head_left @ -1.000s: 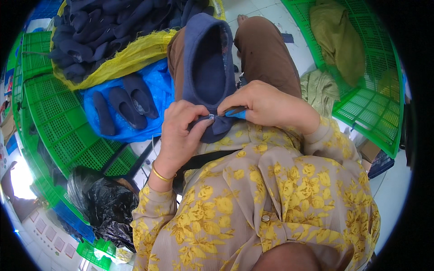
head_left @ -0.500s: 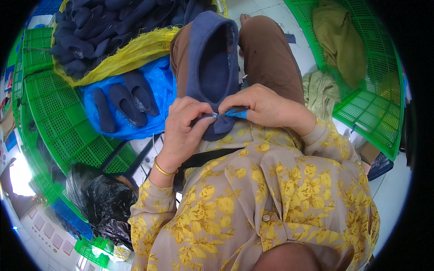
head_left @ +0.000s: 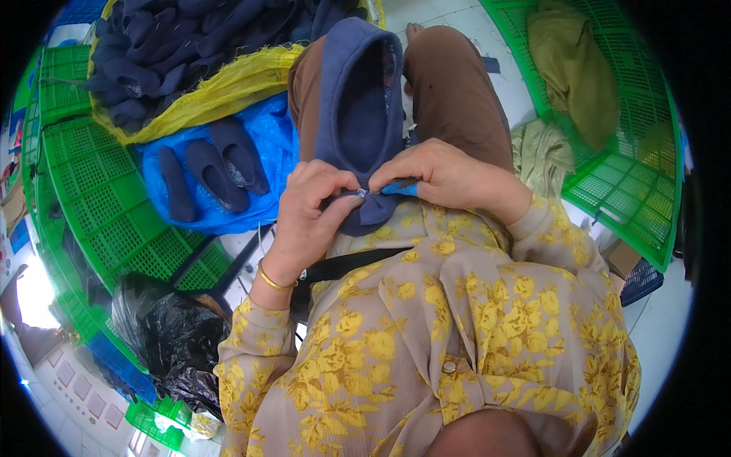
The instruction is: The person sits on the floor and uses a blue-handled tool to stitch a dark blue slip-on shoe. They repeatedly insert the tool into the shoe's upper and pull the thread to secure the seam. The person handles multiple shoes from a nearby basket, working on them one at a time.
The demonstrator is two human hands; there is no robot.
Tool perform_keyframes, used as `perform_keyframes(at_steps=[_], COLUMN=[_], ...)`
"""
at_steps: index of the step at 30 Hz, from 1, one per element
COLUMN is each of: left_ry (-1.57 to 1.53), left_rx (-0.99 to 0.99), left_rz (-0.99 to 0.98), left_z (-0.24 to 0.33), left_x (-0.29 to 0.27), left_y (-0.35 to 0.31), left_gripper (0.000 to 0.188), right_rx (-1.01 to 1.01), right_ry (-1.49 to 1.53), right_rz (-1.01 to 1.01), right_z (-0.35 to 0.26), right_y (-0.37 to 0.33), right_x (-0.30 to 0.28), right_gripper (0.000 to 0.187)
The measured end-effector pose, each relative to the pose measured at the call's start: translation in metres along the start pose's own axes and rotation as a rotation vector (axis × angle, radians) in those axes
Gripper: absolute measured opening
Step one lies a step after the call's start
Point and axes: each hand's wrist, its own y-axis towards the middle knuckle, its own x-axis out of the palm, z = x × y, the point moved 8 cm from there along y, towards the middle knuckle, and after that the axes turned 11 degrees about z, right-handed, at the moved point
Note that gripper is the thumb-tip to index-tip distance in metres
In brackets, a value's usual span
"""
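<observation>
A navy cloth flat shoe lies over my lap, its opening facing up and its toe, with a fabric bow, toward my body. My left hand pinches the toe at the bow's left side, thumb and forefinger closed around a small pale bit. From the other side, my right hand meets it, fingertips pinched at the shoe's throat. Tucked under those fingers is a small tool with a blue handle; its working end is hidden.
At the far left, a yellow sack overflows with navy shoes. Several more lie on blue plastic. Green crates line the left; another crate holding olive cloth stands right. A black plastic bag sits near left.
Both hands keep their pinch at the bow and have barely shifted. The shoe stays in the same place on my lap.
</observation>
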Motion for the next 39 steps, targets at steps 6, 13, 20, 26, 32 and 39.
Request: perform_keyframes(at_steps=[6, 13, 20, 26, 32, 39], left_ry=[-0.005, -0.016, 0.025, 0.073, 0.088, 0.067], left_rx=[0.010, 0.001, -0.007, 0.039, 0.016, 0.024], left_rz=[-0.022, -0.011, 0.001, 0.007, -0.002, -0.002], left_z=[0.001, -0.001, 0.001, 0.005, 0.008, 0.006], left_x=[0.000, 0.000, 0.002, 0.004, 0.005, 0.005], left_y=[0.001, 0.001, 0.000, 0.001, 0.002, 0.000], left_gripper=[0.015, 0.016, 0.016, 0.017, 0.016, 0.020], right_rx=[0.000, 0.028, 0.021, 0.080, 0.089, 0.065], right_ry=[0.031, -0.044, -0.103, -0.148, -0.225, -0.192], right_rz=[-0.004, 0.029, 0.024, 0.002, -0.075, 0.035], right_z=[0.002, -0.002, -0.002, -0.001, -0.011, -0.009], right_y=[-0.001, 0.001, 0.000, -0.002, -0.002, -0.002], right_x=[0.000, 0.002, 0.007, 0.012, 0.015, 0.019], right_gripper=[0.043, 0.029, 0.022, 0.029, 0.033, 0.033])
